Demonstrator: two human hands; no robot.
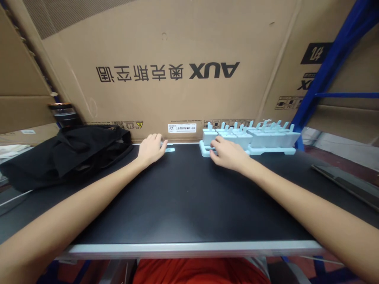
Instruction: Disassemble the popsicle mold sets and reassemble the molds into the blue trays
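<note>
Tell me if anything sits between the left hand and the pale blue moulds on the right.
Only bare black table top lies between the left hand, resting on a small pale blue piece, and the moulds under the right hand.

Single view, head-worn camera, looking forward and down across a black table (183, 197). Table's near edge runs along 6 o'clock, close under the lens; the far edge meets a large cardboard box (166, 59) at 12 o'clock. Both forearms enter from the lower corners, at 7 and 5 o'clock, reaching away. Wide lens bends the blue shelf post (331, 63) at 2 o'clock. No second view to overlap with.
</note>
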